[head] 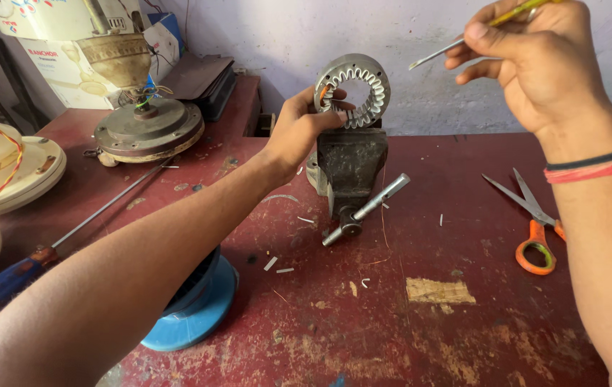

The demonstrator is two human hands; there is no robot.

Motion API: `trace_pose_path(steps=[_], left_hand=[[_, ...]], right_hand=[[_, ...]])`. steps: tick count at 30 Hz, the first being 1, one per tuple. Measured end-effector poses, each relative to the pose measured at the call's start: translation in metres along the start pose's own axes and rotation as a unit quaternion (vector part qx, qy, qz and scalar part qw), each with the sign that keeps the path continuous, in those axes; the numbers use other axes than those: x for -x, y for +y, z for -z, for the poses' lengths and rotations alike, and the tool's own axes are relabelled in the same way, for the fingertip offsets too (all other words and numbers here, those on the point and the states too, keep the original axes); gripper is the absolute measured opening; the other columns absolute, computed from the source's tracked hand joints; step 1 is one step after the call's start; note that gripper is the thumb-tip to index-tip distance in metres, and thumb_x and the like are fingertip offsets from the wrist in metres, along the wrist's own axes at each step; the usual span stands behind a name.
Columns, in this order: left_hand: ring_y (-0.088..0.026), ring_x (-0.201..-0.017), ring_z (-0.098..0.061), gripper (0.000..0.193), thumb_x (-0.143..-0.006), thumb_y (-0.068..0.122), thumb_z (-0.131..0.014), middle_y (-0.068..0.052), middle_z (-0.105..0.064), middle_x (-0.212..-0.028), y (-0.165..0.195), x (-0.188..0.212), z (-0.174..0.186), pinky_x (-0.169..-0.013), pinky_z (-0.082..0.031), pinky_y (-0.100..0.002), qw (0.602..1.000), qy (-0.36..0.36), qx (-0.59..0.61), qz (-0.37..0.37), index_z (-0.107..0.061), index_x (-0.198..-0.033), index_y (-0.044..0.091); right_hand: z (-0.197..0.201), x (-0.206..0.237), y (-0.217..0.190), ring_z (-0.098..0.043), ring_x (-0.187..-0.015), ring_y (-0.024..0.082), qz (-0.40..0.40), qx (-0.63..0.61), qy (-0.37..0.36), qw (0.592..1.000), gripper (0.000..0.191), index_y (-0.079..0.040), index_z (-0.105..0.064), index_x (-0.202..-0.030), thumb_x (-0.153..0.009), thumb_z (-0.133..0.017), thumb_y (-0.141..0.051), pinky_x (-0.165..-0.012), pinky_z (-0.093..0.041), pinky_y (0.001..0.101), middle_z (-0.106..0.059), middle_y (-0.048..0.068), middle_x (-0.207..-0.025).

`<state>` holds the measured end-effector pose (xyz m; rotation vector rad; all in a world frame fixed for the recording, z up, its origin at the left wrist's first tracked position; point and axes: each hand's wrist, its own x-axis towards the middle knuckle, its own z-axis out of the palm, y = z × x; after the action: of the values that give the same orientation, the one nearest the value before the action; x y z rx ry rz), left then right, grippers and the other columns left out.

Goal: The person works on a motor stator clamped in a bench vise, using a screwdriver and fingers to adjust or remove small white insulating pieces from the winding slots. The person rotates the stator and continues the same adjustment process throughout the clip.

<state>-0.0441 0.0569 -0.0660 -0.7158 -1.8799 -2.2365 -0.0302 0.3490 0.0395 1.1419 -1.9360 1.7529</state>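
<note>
Nearest the viewer, a blue reel lies flat on the red worktop, well in front of the vise and partly under the left forearm. Bits of pale trimmings are scattered on the worktop between the reel and the vise. Right of the vise, orange-handled scissors lie open, within reach of the right arm. Left of the vise, a long screwdriver rests flat, its blue handle toward the viewer.

The vise stands at the middle of the worktop, its handle bar jutting forward. The stator, a slotted metal ring, stands upright on edge at the top of the vise, its open centre facing the viewer, so the slots can be reached from the front. The left hand grips the ring's left rim, fingers curled onto it, apparently steadying it. The right hand, raised up and to the right of the vise, pinches a thin tool with a yellow handle, tip pointing toward the stator but well apart from it.

Behind and left of the vise sit a fan motor and cardboard boxes.
</note>
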Motion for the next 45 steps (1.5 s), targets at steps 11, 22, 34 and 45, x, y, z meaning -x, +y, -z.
trace_pose_path(steps=[11,22,34,45], left_hand=[[-0.02,-0.1,-0.071,0.049,-0.079,0.001,-0.072,-0.013,-0.073,-0.113,0.0,0.002,-0.002,-0.092,-0.058,-0.034,0.999,0.004,-0.031,-0.004,-0.059,-0.126,-0.004],[-0.02,-0.099,-0.071,0.047,-0.08,0.005,-0.071,-0.014,-0.073,-0.108,0.003,0.004,-0.001,-0.092,-0.057,-0.034,0.999,0.003,-0.047,0.003,-0.061,-0.125,-0.003],[-0.017,-0.094,-0.071,0.046,-0.079,0.011,-0.081,-0.011,-0.073,-0.104,0.003,0.004,-0.004,-0.086,-0.059,-0.031,0.995,0.028,-0.097,-0.002,-0.063,-0.12,0.0],[-0.017,-0.092,-0.071,0.046,-0.077,0.006,-0.079,-0.01,-0.072,-0.104,0.003,0.003,-0.008,-0.084,-0.061,-0.032,0.996,0.03,-0.084,-0.006,-0.062,-0.119,0.0]], right_hand=[[-0.071,0.011,0.01,-0.066,-0.068,0.013,0.031,0.24,-0.07,0.968,0.013,0.002,-0.075,-0.102,-0.096,-0.079,-0.01,-0.059,-0.053,0.0251,-0.074,0.01,-0.085],[-0.079,0.015,0.01,-0.071,-0.072,0.015,0.14,0.382,-0.051,0.912,0.024,0.005,-0.076,-0.102,-0.101,-0.081,-0.019,-0.064,-0.055,0.0284,-0.075,0.013,-0.085],[-0.085,0.018,0.005,-0.066,-0.061,0.013,0.123,0.384,-0.054,0.914,0.02,0.004,-0.076,-0.1,-0.097,-0.08,-0.015,-0.057,-0.049,0.0275,-0.072,0.011,-0.075],[-0.076,0.016,0.006,-0.063,-0.065,0.011,0.13,0.389,-0.052,0.911,0.016,0.002,-0.077,-0.102,-0.097,-0.081,-0.013,-0.06,-0.048,0.0269,-0.072,0.009,-0.079]])
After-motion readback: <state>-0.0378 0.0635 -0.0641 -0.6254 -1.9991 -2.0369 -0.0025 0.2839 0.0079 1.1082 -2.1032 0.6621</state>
